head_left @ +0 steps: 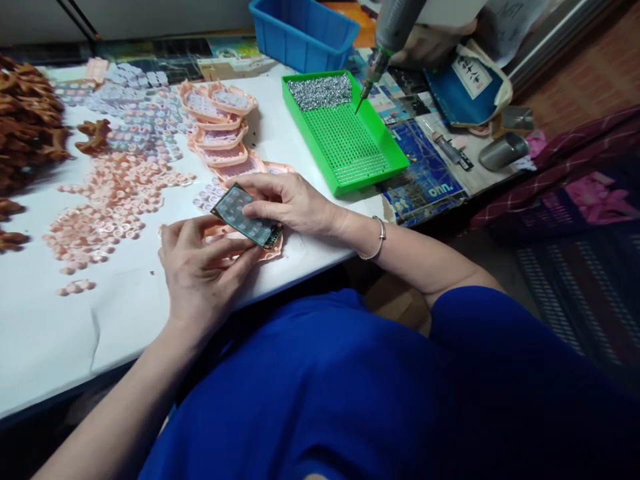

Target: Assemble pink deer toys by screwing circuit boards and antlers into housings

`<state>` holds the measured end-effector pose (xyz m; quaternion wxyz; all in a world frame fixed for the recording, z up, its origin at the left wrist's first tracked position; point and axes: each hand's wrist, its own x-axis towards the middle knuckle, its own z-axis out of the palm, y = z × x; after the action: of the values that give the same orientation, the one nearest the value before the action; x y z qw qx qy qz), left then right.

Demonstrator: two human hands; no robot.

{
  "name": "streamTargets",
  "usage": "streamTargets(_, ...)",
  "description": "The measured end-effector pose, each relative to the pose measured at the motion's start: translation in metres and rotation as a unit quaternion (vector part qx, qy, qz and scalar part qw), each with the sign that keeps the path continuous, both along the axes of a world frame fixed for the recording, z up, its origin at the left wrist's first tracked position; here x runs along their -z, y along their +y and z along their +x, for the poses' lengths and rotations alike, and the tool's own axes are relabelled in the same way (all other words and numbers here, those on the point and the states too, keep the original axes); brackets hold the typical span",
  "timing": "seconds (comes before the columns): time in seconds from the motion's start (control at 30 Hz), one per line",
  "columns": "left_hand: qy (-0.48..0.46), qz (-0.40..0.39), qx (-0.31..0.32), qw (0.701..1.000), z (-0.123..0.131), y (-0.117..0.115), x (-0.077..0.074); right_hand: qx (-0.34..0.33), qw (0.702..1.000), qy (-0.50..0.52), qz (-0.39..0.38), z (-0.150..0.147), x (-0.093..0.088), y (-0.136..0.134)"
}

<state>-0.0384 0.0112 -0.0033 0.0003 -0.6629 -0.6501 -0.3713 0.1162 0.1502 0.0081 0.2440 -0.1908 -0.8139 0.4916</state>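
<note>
Near the front edge of the white table point(60, 333), my two hands meet over a pink plastic shell point(273, 248). A small dark green circuit board point(245, 217) lies tilted on that shell. My right hand point(290, 203) rests on the board with its fingers curled round the board's far edge. My left hand point(200, 267) pinches the shell's near side from below, thumb pressed against it. A silver bracelet point(377, 240) circles my right wrist.
More pink shells point(220, 123) are stacked behind, with several small pink rings point(107, 207) and brown parts point(27, 123) to the left. A green tray point(350, 143) holds screws point(320, 90). Another person's hand point(430, 43) holds an electric screwdriver point(387, 40) over it. A blue bin point(303, 33) stands behind.
</note>
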Motion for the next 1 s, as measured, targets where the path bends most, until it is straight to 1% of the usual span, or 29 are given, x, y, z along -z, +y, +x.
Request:
streamTargets(0.1,0.005,0.003,-0.022,1.0,0.004,-0.002,0.003,-0.004,1.0,-0.009,-0.02,0.0,-0.004,-0.002)
streamTargets(0.23,-0.006,-0.004,-0.018,1.0,0.002,-0.002,0.003,0.003,0.998,-0.045,-0.039,-0.001,-0.009,-0.002)
streamTargets(0.4,-0.012,0.012,-0.023,1.0,0.001,0.0,0.008,-0.027,1.0,0.0,0.003,-0.005,-0.006,0.001)
streamTargets(0.5,-0.01,0.032,-0.013,0.999,-0.001,0.001,0.01,-0.054,0.999,0.005,0.004,-0.007,-0.006,0.004)
streamTargets(0.6,-0.007,0.051,-0.002,0.999,-0.001,0.002,0.011,-0.075,0.997,-0.009,-0.027,-0.009,-0.007,0.007)
streamTargets(0.7,-0.01,0.058,0.0,0.998,-0.001,0.002,0.01,-0.087,0.993,-0.013,-0.079,-0.012,-0.007,0.009)
streamTargets(0.83,-0.008,0.043,0.006,0.999,0.0,0.001,0.009,-0.094,0.987,-0.024,-0.131,-0.016,-0.005,0.011)
streamTargets(0.9,-0.009,0.041,0.003,0.999,0.0,0.001,0.009,-0.094,0.985,-0.032,-0.144,-0.016,-0.006,0.01)
streamTargets(1.0,-0.01,0.043,0.003,0.999,0.001,0.002,0.009,-0.088,0.986,-0.036,-0.134,-0.014,-0.01,0.008)
